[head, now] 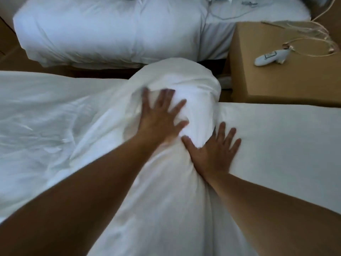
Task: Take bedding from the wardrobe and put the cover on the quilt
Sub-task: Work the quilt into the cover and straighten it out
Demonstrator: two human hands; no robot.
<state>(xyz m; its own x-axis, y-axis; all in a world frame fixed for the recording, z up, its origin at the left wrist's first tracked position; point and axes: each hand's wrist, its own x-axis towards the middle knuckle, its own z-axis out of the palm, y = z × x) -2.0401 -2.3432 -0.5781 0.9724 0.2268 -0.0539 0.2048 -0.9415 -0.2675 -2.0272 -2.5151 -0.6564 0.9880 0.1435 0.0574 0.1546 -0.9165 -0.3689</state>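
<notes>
A white quilt (184,84) bulges as a thick roll across the near bed, wrapped in its white cover (46,126), which spreads loosely to the left. My left hand (162,115) presses flat on top of the bulge with fingers spread. My right hand (215,148) lies flat with spread fingers at the roll's right side, its thumb against the roll and its fingers on the bed sheet (286,145). Neither hand holds fabric.
A second bed (110,34) with white bedding stands beyond a narrow floor gap. A brown bedside cabinet (276,84) at the right carries a white handset (271,57) and cables. A cord lies on the far bed.
</notes>
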